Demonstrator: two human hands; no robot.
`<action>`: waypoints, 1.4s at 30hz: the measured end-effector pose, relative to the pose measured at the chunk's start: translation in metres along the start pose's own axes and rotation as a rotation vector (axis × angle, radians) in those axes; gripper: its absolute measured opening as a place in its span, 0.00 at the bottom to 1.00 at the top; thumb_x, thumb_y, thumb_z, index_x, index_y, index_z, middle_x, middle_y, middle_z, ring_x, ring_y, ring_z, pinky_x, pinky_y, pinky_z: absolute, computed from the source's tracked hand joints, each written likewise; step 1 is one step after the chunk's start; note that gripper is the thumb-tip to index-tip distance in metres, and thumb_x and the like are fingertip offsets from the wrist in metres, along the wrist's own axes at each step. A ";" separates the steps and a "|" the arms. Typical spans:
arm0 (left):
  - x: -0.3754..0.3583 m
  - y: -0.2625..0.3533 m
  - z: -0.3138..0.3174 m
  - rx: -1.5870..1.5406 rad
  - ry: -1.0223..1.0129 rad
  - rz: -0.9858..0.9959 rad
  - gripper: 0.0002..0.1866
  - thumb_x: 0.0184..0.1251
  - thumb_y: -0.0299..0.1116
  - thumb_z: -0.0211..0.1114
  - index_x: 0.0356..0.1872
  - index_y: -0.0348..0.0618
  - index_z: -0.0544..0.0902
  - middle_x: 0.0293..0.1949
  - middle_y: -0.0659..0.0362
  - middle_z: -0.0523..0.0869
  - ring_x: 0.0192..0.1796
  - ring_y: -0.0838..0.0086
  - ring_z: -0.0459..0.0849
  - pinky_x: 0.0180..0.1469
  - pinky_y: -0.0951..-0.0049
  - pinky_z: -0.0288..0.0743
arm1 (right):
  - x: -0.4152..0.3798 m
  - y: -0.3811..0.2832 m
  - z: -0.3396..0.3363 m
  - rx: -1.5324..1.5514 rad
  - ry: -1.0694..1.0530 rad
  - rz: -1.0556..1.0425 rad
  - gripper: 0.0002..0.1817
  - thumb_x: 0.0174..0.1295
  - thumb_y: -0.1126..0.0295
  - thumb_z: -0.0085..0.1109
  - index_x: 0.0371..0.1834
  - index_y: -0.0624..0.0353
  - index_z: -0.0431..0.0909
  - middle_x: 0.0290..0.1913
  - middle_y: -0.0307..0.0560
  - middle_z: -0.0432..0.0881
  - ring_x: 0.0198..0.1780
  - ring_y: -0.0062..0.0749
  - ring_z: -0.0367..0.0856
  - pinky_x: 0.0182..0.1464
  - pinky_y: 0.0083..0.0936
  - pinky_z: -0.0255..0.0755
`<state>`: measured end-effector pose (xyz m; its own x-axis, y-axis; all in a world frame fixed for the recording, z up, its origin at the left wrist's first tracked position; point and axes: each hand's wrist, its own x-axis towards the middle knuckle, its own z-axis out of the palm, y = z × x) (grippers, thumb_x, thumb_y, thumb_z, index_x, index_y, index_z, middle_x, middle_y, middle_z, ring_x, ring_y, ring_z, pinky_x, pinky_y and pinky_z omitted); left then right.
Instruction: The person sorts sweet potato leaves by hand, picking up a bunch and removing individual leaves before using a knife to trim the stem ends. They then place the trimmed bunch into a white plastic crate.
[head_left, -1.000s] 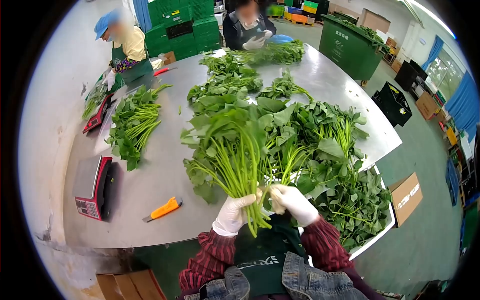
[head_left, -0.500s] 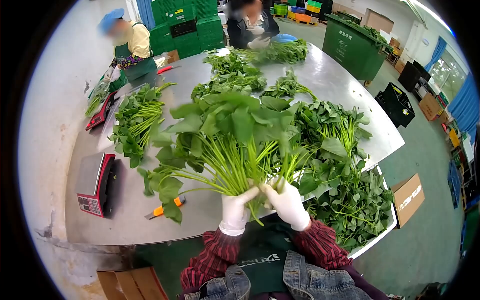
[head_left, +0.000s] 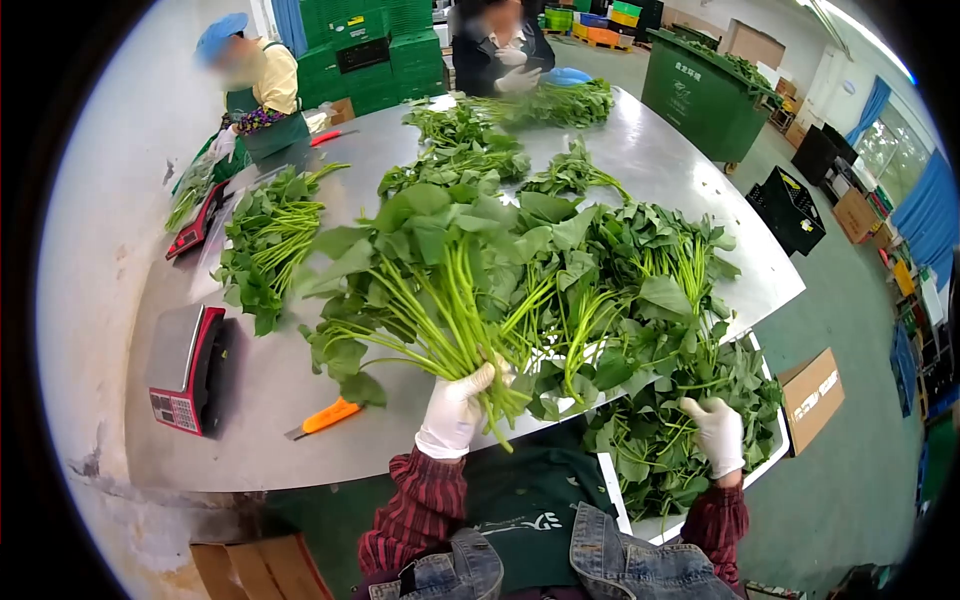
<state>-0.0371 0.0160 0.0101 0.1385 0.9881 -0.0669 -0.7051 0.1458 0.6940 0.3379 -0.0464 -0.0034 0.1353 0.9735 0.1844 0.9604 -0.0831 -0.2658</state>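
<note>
My left hand (head_left: 452,412), in a white glove, is closed round the stems of a bunch of leafy greens (head_left: 432,290). The bunch is above the metal table's near edge, leaves away from me and cut ends towards me. My gloved right hand (head_left: 718,432) is over a white bin (head_left: 614,492) of loose greens (head_left: 650,440) at the lower right. Its fingers are curled together among the leaves; whether a stem is in them is hidden. More greens (head_left: 665,265) are heaped on the table just beyond the bin. An orange utility knife (head_left: 330,416) lies left of my left hand.
A red scale (head_left: 188,370) stands at the table's left, another scale (head_left: 200,222) farther back. Piles of greens (head_left: 270,245) lie about the metal table (head_left: 290,455), with a red-handled tool (head_left: 328,137) behind. Two people work at the far side. Cardboard (head_left: 812,400) leans beside the bin.
My right hand has left the bunch and moved right, over the bin. My left hand keeps hold of the bunch and has shifted slightly left; the utility knife is more visible.
</note>
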 end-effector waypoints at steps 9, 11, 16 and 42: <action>-0.013 -0.014 0.022 0.064 -0.155 -0.181 0.25 0.54 0.27 0.67 0.54 0.36 0.71 0.42 0.56 0.81 0.42 0.69 0.79 0.47 0.70 0.71 | 0.052 -0.208 -0.019 1.098 -0.649 -0.087 0.24 0.56 0.63 0.63 0.51 0.66 0.72 0.22 0.39 0.76 0.22 0.15 0.72 0.26 0.17 0.68; -0.013 -0.015 0.015 0.077 -0.130 -0.167 0.25 0.55 0.24 0.66 0.55 0.36 0.71 0.45 0.57 0.80 0.46 0.69 0.79 0.50 0.69 0.72 | 0.058 -0.217 -0.006 1.115 -0.679 -0.069 0.19 0.57 0.63 0.61 0.45 0.67 0.73 0.22 0.39 0.76 0.21 0.15 0.73 0.24 0.17 0.69; -0.015 -0.016 0.012 0.198 -0.057 -0.137 0.21 0.55 0.21 0.64 0.51 0.37 0.72 0.40 0.57 0.81 0.39 0.70 0.81 0.46 0.71 0.74 | 0.056 -0.225 0.000 1.115 -0.535 -0.099 0.12 0.61 0.66 0.59 0.31 0.65 0.71 0.17 0.42 0.75 0.18 0.18 0.75 0.21 0.19 0.68; -0.018 -0.013 0.018 0.477 0.059 0.040 0.17 0.51 0.15 0.66 0.44 0.35 0.76 0.36 0.58 0.82 0.35 0.73 0.82 0.37 0.74 0.78 | 0.075 -0.218 0.032 0.584 0.244 -0.557 0.08 0.55 0.71 0.61 0.30 0.60 0.72 0.27 0.52 0.77 0.28 0.46 0.78 0.29 0.32 0.72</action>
<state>-0.0176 -0.0045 0.0151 0.0685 0.9956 -0.0640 -0.3099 0.0822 0.9472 0.1309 0.0519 0.0380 -0.2080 0.7606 0.6150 0.6310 0.5848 -0.5098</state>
